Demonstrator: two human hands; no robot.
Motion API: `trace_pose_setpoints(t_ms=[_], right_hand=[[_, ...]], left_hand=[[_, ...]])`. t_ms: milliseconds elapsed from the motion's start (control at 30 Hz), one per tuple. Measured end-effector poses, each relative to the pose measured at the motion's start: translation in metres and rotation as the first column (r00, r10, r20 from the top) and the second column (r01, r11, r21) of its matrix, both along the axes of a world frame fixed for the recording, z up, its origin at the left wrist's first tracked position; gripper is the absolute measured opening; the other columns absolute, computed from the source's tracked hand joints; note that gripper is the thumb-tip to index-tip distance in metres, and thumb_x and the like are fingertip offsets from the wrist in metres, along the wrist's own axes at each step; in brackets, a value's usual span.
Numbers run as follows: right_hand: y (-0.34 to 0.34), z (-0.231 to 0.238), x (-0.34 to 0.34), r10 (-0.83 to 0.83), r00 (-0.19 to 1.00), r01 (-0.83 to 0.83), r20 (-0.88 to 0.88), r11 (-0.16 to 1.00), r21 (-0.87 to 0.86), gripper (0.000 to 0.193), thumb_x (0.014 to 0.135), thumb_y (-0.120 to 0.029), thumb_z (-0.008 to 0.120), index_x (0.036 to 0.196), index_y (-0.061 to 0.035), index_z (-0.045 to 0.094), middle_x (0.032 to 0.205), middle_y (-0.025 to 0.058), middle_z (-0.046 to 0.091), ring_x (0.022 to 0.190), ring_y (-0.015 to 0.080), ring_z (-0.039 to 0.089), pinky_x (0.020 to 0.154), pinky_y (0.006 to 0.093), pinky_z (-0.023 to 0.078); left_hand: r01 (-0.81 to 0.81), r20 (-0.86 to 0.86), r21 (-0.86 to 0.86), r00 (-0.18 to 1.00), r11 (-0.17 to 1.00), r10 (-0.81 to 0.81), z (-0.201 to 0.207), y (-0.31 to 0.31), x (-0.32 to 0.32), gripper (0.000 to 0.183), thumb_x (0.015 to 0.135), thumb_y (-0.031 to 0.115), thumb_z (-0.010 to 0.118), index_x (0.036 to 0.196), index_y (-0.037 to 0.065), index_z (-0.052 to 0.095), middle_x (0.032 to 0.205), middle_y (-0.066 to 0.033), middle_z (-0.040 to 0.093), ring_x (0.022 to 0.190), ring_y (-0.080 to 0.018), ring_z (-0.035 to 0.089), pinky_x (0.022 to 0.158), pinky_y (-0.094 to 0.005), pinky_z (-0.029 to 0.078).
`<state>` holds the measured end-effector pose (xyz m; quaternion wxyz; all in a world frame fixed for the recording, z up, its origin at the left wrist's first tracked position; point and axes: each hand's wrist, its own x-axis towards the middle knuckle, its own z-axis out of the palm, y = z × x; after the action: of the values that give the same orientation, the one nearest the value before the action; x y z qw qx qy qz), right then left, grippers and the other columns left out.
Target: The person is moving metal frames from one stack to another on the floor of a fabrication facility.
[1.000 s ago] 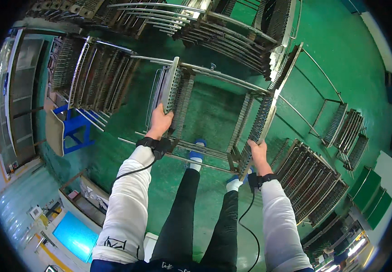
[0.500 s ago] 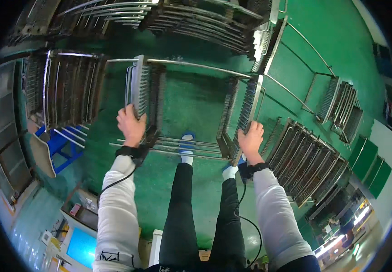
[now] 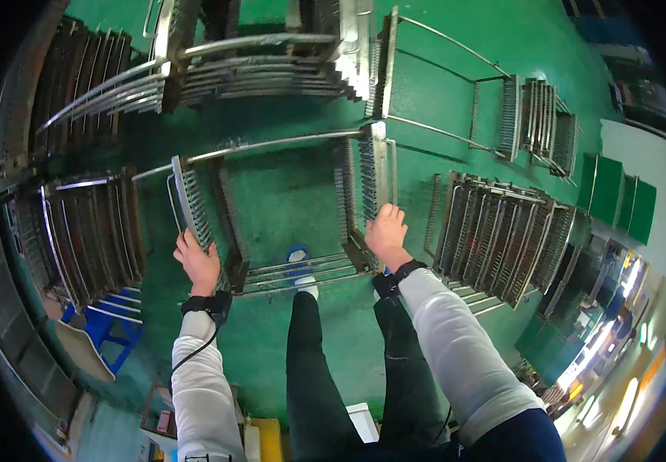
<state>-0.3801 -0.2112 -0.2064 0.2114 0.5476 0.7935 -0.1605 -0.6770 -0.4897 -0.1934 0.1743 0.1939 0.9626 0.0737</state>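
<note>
In front of my legs stands an open metal rack [image 3: 187, 189] with two toothed, comb-like side plates joined by long bars. My left hand [image 3: 198, 264] is closed around the lower near end of its left side plate. The right side plate is gripped near its lower end by my right hand [image 3: 388, 235], fingers folded over the edge. Both wrists wear dark bands with a cable. Between the side plates, the floor shows through, and my blue-and-white shoe [image 3: 302, 269] is seen past the low cross bars.
Stacks of similar nested racks stand at the left [image 3: 90, 239], the right [image 3: 495, 235] and the far side [image 3: 260, 81]. Smaller racks [image 3: 539, 123] sit at the far right. A blue stool [image 3: 116, 331] is at the lower left. Green flooring lies beneath everything.
The view has turned, so the left stack sits lower and the right one higher. Both hands keep hold of the rack, which now appears slanted and further left.
</note>
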Motion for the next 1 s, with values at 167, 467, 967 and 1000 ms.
trace_pose_setpoints(t_ms=[167,467,967,1000], right_hand=[[0.011,0.015,-0.015,0.028,0.998,-0.021,0.06,0.993,-0.113,0.051,0.082,-0.029,0.071,0.115,-0.0006,0.045,0.121,0.0165,0.051,0.119,0.035,0.048,0.092,0.0539,0.042],[0.079,0.037,-0.007,0.361,0.932,-0.299,0.042,0.828,-0.474,0.049,0.082,-0.042,0.067,0.109,-0.0014,0.062,0.106,0.0148,0.068,0.099,0.0328,0.065,0.086,0.0464,0.048],[0.524,-0.041,0.183,-0.902,0.376,0.559,-0.212,0.403,-0.725,0.037,0.09,-0.037,0.059,0.072,-0.0046,0.057,0.061,0.0052,0.051,0.05,0.0173,0.051,0.05,0.0359,0.049],[0.526,-0.057,0.206,-0.916,0.343,0.573,-0.209,0.38,-0.726,0.04,0.091,-0.039,0.057,0.074,-0.0036,0.056,0.06,0.0058,0.05,0.051,0.0189,0.051,0.048,0.0375,0.048]], left_hand=[[0.013,0.043,-0.146,0.999,0.989,-0.007,0.004,-0.009,-0.015,0.073,0.074,0.015,0.077,0.136,0.004,0.04,0.13,-0.0203,0.047,0.117,-0.0439,0.044,0.095,-0.0496,0.043],[-0.029,0.145,0.138,0.989,0.99,0.009,0.036,0.057,-0.009,0.047,0.08,0.017,0.074,0.121,0.003,0.055,0.1,-0.0152,0.062,0.09,-0.0277,0.061,0.081,-0.0381,0.049],[-0.14,0.702,0.459,0.662,0.877,-0.262,0.012,0.49,0.101,0.025,0.09,0.011,0.068,0.111,-0.001,0.061,0.088,-0.0029,0.065,0.078,-0.0076,0.059,0.073,-0.0239,0.048],[-0.149,0.695,0.459,0.674,0.876,-0.25,-0.003,0.5,0.098,0.026,0.09,0.012,0.068,0.111,-0.001,0.061,0.086,-0.0028,0.065,0.08,-0.0078,0.059,0.075,-0.0247,0.048]])
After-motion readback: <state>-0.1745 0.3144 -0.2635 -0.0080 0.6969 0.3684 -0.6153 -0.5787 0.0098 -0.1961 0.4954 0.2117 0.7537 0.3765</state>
